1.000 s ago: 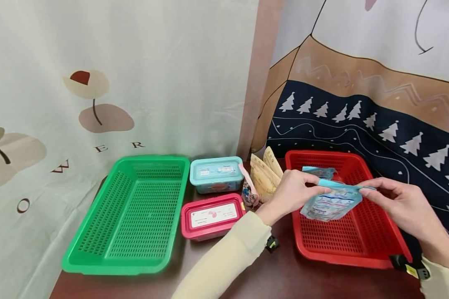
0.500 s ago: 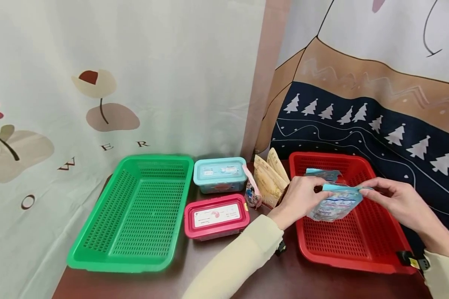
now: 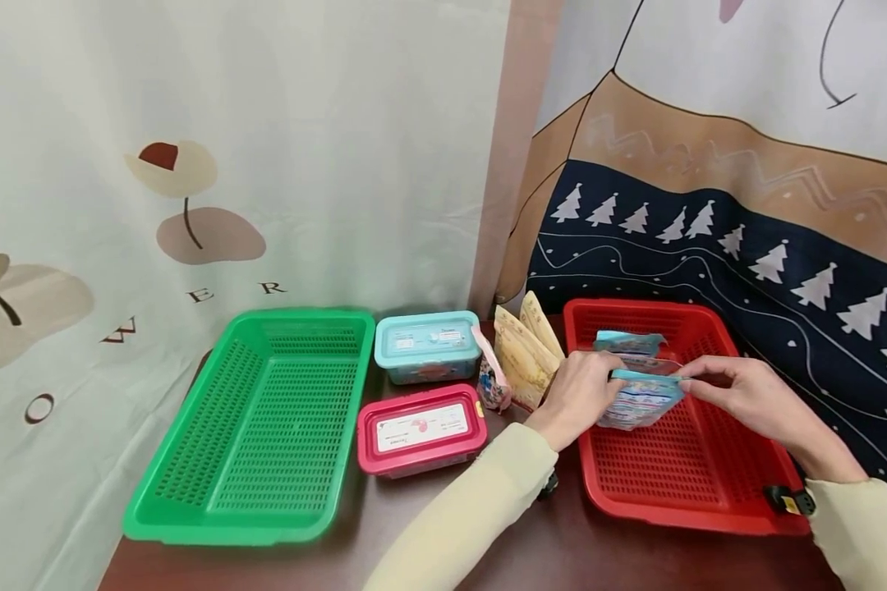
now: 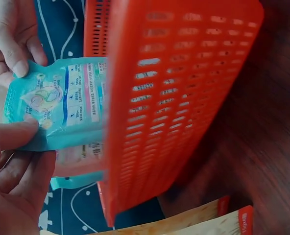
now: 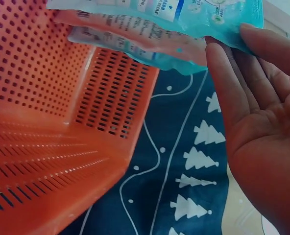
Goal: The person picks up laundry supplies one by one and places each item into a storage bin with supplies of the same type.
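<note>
A light-blue printed pouch stands upright in the back left part of the red basket, its lower part inside the rim. My left hand pinches its left top corner between thumb and fingers. At the opposite top corner, my right hand pinches it too. Right behind it are a pink pouch and another light-blue pouch, seen in the right wrist view. The left wrist view shows the held pouch partly hidden by the basket wall.
Left of the red basket stand beige packets and a small pink-edged packet. Beside these are a light-blue lidded box and a dark-pink lidded box. A green basket is at the left. Printed curtains hang behind.
The held pouch has come down deeper into the red basket and a little left, closer to the pouches behind. Both hands have lowered with it, the right one shifting left.
</note>
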Available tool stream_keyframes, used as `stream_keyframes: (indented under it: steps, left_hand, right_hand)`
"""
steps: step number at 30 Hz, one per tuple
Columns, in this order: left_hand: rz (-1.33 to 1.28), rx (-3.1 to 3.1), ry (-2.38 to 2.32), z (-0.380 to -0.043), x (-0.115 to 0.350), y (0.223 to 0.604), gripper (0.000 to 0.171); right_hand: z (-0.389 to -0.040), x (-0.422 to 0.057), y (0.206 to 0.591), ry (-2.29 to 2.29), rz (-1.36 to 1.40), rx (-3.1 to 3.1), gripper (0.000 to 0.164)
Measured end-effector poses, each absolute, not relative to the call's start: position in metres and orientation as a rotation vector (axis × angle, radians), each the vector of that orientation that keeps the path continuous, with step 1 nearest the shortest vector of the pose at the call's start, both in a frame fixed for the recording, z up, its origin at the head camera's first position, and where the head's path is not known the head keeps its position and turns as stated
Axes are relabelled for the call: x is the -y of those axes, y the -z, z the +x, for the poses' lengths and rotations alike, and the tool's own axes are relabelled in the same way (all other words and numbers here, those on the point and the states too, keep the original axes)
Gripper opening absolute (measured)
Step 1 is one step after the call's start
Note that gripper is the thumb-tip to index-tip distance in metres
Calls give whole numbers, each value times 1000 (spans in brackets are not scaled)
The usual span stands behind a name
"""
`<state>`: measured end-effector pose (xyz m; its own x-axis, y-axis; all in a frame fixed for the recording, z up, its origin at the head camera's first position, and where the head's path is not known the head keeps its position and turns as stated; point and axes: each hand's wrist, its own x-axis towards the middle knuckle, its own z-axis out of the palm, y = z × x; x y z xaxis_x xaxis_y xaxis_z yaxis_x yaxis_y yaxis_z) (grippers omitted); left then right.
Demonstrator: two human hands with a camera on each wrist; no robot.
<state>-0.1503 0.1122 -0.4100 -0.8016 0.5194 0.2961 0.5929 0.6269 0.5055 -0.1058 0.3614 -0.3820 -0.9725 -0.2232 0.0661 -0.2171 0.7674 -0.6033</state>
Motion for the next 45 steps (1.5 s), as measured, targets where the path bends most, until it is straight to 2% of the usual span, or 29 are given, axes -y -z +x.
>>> stream_keyframes:
  steps: [22, 29, 39, 45]
  left_hand:
    - [-884, 2757, 812, -153, -115, 423, 10]
    - [-922, 2777, 839, -151, -115, 422, 19]
    - [-1006, 2765, 787, -143, -110, 412, 38]
    - [-1069, 2716, 775, -137, -99, 405, 41]
  right_hand:
    - [-108, -354, 389, 938, -323, -2993, 16]
    - [-97, -343, 390, 788, -431, -3163, 22]
    - [-84, -335, 380, 695, -372, -3263, 31]
    - [-76, -335, 377, 707, -374, -3323, 33]
